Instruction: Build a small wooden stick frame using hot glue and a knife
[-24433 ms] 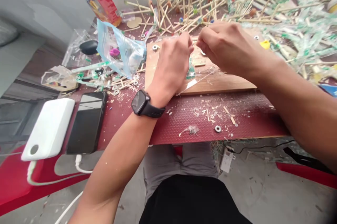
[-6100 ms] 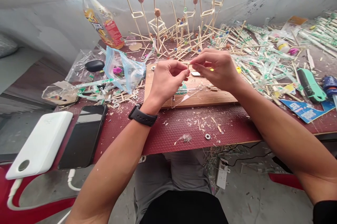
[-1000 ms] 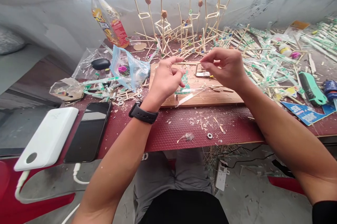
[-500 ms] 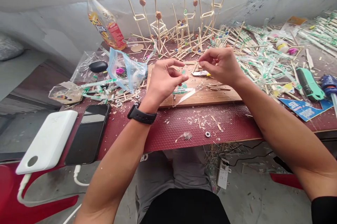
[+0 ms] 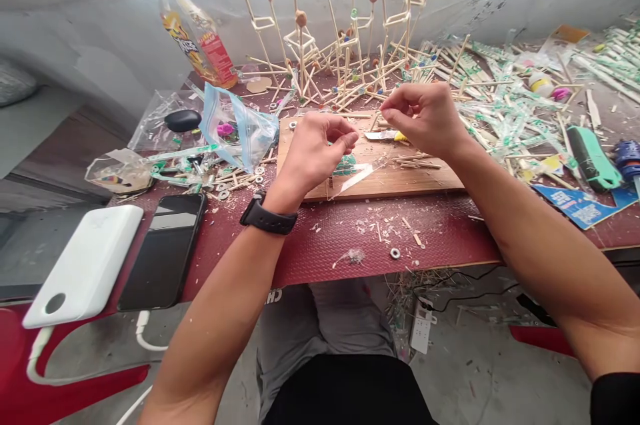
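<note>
My left hand [image 5: 323, 152] is curled into a pinch above the left part of the wooden board [image 5: 315, 192]. Whatever lies between its fingertips, if anything, is too small to make out. To the right, my right hand [image 5: 425, 115] also pinches thumb and finger together over the board; I cannot make out what they hold. A short wooden stick end shows close to those fingertips. Below and between the hands are a utility knife [image 5: 381, 136] with a yellow part, a torn white paper strip [image 5: 355, 180], green-printed wrapper [image 5: 345, 164] and several short sticks [image 5: 417, 163].
Stick structures [image 5: 303, 45] with clay balls and marbles stand behind the board. A bottle [image 5: 197, 38], a blue-edged plastic bag [image 5: 240, 128], a phone [image 5: 165, 252] and a white power bank [image 5: 85, 265] are on the left. Wrappers and sticks [image 5: 515, 118] litter the right, near a green-black tool [image 5: 593, 155].
The fingers of my left hand have closed from a wide curl into a pinch. My right hand has shifted slightly right in the picture, still pinched. The view has tilted a little.
</note>
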`<state>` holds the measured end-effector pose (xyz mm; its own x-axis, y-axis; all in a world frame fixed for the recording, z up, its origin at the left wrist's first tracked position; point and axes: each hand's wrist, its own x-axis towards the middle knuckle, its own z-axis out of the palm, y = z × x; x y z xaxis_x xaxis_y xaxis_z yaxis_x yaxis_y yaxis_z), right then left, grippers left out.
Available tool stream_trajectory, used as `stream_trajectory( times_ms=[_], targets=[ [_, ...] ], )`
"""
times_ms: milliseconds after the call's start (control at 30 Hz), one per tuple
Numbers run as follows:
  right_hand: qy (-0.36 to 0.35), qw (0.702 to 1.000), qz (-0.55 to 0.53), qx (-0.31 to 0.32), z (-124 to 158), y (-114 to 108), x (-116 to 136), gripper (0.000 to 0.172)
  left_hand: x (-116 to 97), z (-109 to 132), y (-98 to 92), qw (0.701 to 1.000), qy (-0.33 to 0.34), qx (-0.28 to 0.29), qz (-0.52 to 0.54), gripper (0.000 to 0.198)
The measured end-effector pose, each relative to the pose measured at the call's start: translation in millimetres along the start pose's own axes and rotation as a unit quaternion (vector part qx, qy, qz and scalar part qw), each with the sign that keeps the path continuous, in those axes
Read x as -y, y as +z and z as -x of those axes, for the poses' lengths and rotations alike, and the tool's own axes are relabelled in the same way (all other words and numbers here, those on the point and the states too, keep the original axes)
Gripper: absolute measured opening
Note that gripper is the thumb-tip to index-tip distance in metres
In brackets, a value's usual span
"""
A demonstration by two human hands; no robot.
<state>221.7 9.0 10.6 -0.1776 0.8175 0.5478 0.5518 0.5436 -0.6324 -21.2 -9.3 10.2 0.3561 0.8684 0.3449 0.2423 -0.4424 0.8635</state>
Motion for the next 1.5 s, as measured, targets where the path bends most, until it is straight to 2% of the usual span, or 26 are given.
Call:
stream_trajectory(
  times_ms=[167,300,400,600,700,900,1033,1300,1500],
  targets=[
    [0.008,1.000,-0.001,-0.001,0,0,1,0.006,-8,1,-3.5,0.996,0.048,-0.042,-0.055,0.009],
    [0.008,1.000,-0.003,-0.004,0,0,1,0.011,-10,0,-1.3,0.996,0.036,-0.077,-0.009,0.017],
    [0.010,1.000,-0.003,-0.008,0,0,1,0.015,-9,-1,2.1,0.995,0.006,-0.089,0.052,0.017],
    [0.010,1.000,-0.007,0.000,0,-1,3,0.013,-14,1,3.6,0.974,-0.092,-0.066,0.198,0.016],
    [0.004,1.000,-0.013,0.001,0,-2,3,0.012,-18,2,1.5,0.962,-0.111,-0.050,0.244,0.013],
    [0.004,1.000,-0.008,0.009,1,-1,4,0.011,-17,3,1.0,0.960,-0.121,-0.055,0.247,0.017],
    [-0.011,1.000,-0.002,0.012,1,0,4,0.010,-17,3,1.3,0.960,-0.108,-0.037,0.255,0.021],
    [-0.020,1.000,0.006,0.021,1,0,5,0.008,-15,3,1.1,0.967,-0.088,-0.027,0.238,0.044],
    [-0.025,0.999,0.005,0.022,1,-1,5,0.008,-13,3,2.1,0.968,-0.076,-0.037,0.234,0.035]
  ],
)
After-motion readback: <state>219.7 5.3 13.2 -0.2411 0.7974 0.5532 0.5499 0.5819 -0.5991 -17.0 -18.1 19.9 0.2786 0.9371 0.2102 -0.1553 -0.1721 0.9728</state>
